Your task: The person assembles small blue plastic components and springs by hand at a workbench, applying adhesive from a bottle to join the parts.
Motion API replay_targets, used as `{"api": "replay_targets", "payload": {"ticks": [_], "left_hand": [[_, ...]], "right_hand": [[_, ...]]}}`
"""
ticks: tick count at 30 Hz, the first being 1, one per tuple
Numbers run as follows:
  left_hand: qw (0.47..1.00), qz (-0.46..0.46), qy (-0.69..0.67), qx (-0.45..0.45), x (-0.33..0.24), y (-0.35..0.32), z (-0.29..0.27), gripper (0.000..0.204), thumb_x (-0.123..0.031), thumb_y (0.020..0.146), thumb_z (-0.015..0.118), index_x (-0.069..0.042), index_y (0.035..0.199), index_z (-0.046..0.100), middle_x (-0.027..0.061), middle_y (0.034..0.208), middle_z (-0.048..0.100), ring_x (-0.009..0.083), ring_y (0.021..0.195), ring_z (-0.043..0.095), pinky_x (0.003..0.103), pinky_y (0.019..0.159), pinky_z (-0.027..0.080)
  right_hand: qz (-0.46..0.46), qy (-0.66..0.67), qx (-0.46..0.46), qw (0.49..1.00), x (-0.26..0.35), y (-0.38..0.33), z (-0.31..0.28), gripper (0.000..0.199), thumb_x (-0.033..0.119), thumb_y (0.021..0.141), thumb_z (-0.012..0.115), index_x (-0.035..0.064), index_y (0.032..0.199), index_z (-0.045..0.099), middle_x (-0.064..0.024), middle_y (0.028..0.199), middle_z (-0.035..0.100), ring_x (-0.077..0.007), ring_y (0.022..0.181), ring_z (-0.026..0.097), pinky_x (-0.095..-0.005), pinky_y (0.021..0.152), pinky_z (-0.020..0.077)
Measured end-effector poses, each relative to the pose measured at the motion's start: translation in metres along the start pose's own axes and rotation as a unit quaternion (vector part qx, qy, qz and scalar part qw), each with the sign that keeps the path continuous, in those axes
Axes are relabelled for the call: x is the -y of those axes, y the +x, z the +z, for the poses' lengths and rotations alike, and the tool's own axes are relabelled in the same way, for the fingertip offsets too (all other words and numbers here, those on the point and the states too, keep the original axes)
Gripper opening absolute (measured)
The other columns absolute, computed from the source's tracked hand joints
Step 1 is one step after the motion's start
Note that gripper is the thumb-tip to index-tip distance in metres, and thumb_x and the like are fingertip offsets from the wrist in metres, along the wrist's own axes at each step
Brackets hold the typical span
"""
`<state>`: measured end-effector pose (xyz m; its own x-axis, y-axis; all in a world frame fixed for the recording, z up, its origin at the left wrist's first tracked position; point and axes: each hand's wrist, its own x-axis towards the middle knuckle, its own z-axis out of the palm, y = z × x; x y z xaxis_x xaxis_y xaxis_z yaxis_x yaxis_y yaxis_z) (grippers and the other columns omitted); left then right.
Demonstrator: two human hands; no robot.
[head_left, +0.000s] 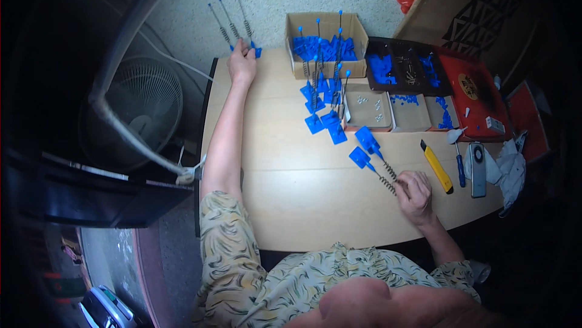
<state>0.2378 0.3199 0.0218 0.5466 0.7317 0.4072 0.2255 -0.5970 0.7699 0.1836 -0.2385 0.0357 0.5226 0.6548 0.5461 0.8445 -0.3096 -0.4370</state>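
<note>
Blue-based spring rods point(233, 25) clamped in left hand point(242, 64) at the far table corner; right hand point(414, 194) closed on two more spring rods point(376, 159) near the yellow utility knife point(437, 166). Best to grip low by the bases, keeping the rods parallel so the springs don't tangle.

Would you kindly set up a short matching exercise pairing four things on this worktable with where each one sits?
Things:
1. left hand
2. right hand
3. yellow utility knife
4. cardboard box

Places:
A. just right of the right hand
B. far edge, filled with blue parts
C. far left corner, on three rods with springs
D. near edge, holding two rods with springs

Pairs: 1-C, 2-D, 3-A, 4-B
</note>
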Motion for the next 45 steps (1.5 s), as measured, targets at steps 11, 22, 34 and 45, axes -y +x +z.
{"api": "replay_targets", "payload": {"ticks": [11, 22, 34, 45], "left_hand": [[0.997, -0.008, 0.075, -0.003, -0.013, 0.03, 0.014, 0.03, -0.017, 0.092, 0.072, -0.001, 0.117, 0.073, 0.0172, 0.104, 0.077, 0.0256, 0.087, 0.075, 0.036, 0.082, 0.057], [0.928, -0.024, -0.307, 0.209, -0.138, -0.216, -0.103, 0.024, -0.006, 0.096, 0.073, 0.004, 0.118, 0.074, 0.0066, 0.098, 0.076, 0.0097, 0.087, 0.07, 0.024, 0.077, 0.056], [0.91, 0.197, -0.097, 0.351, -0.137, -0.301, -0.086, 0.044, -0.022, 0.084, 0.082, -0.009, 0.125, 0.072, 0.0079, 0.121, 0.071, 0.0282, 0.11, 0.064, 0.039, 0.099, 0.053], [0.85, 0.308, 0.023, 0.426, -0.124, -0.301, -0.057, 0.031, -0.031, 0.085, 0.078, -0.019, 0.114, 0.077, 0.0019, 0.112, 0.069, 0.0246, 0.105, 0.063, 0.038, 0.094, 0.055]], "right_hand": [[0.013, -0.003, 0.029, 0.999, 0.002, 0.011, -0.003, 0.027, -0.002, 0.078, 0.078, 0.0004, 0.101, 0.063, -0.0126, 0.091, 0.064, -0.0327, 0.081, 0.063, -0.0423, 0.075, 0.0482], [0.024, 0.205, -0.025, 0.978, 0.057, 0.084, -0.012, 0.026, 0.0, 0.093, 0.072, -0.0032, 0.118, 0.066, -0.0054, 0.076, 0.062, -0.0082, 0.06, 0.056, -0.0246, 0.054, 0.0444], [-0.073, 0.213, 0.126, 0.966, 0.083, 0.118, 0.017, 0.015, 0.007, 0.099, 0.066, -0.0061, 0.102, 0.071, -0.0058, 0.077, 0.067, -0.0089, 0.068, 0.06, -0.0271, 0.062, 0.0511], [-0.05, 0.194, 0.144, 0.969, 0.078, 0.107, 0.012, 0.014, 0.008, 0.097, 0.066, -0.005, 0.099, 0.071, -0.0148, 0.08, 0.07, -0.0195, 0.069, 0.068, -0.0337, 0.063, 0.0524]]}}
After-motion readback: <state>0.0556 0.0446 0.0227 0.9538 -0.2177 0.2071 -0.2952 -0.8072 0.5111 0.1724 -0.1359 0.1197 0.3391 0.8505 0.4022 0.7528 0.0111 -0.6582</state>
